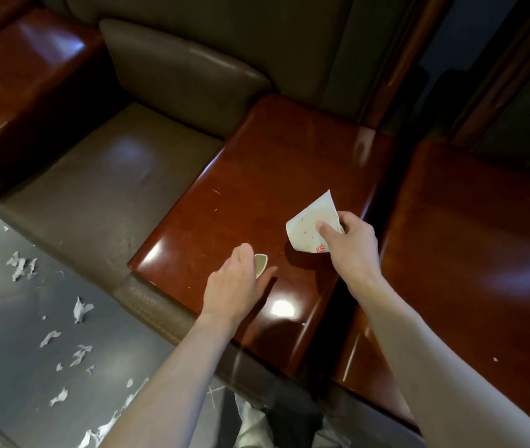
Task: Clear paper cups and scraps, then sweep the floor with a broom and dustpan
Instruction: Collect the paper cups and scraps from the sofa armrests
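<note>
flat cup (309,226) in r grip (352,245)
</note>
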`<state>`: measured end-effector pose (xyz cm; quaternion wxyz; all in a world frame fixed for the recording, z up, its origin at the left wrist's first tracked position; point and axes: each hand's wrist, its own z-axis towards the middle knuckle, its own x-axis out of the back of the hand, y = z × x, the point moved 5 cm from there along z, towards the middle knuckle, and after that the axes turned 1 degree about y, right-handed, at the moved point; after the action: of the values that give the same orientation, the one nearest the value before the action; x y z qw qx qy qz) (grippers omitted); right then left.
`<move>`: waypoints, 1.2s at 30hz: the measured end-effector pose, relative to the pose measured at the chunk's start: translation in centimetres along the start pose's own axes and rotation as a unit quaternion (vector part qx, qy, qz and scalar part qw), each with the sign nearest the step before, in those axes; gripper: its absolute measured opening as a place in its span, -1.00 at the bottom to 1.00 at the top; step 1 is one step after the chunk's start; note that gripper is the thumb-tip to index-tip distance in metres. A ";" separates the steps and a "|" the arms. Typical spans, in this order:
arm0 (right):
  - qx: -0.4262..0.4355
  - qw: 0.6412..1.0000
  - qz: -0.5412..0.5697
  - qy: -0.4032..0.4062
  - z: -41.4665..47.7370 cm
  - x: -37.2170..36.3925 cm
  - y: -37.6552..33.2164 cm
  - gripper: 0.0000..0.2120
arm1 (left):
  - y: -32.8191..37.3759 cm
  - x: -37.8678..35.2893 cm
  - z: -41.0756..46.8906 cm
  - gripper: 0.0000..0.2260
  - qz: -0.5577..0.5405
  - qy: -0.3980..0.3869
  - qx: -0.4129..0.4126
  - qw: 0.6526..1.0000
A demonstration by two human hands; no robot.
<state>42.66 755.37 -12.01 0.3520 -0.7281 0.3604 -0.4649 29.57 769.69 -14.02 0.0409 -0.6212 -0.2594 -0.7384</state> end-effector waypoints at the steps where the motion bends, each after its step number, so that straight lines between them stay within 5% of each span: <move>1: 0.002 1.000 0.003 0.003 0.0 0.8 -0.3 -0.68 | 0.7 0.7 0.4 -0.62 -0.006 0.006 -0.001 1.000; 11: 0.028 0.996 0.020 0.082 -1.9 12.4 -7.2 -0.70 | 9.3 10.1 6.8 -0.57 -0.063 0.023 -0.051 0.996; 20: -0.001 0.959 0.070 0.275 -10.6 21.6 -10.4 -0.72 | 21.7 16.6 9.0 -0.58 -0.027 -0.018 -0.289 0.957; 29: -0.079 0.865 0.111 0.483 -25.7 31.7 -4.3 -0.75 | 38.3 18.1 -0.3 -0.54 -0.055 -0.048 -0.493 0.867; 36: -0.138 0.745 0.140 0.638 -41.8 41.4 3.6 -0.67 | 52.6 17.3 -16.4 -0.54 -0.090 -0.097 -0.619 0.774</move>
<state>15.78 710.88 15.81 -0.0027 -0.2435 0.6590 -0.7116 31.10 721.78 18.13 -0.4446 -0.5540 0.1968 -0.6758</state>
